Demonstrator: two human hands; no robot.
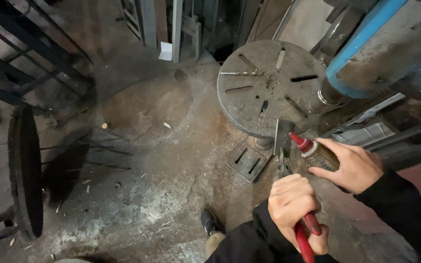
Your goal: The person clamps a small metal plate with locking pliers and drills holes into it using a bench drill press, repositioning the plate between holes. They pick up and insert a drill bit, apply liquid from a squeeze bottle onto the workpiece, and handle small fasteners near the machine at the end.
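Nearest: left hand (296,207) w/ fingers clenched round the red handles of pliers (302,221), whose nose pinches a small flat metal piece (283,137) held upright just near of the round slotted drill-press desk (269,87). Right hand (352,165), fingers wrapped on a red-nozzled bottle (313,150), tip almost touching the piece. Risk, I'd say: oily metal could slip from the pliers & drop onto the floor (147,146) by the shoe (209,225); too hard a squeeze and liquid probably runs down onto the handles.
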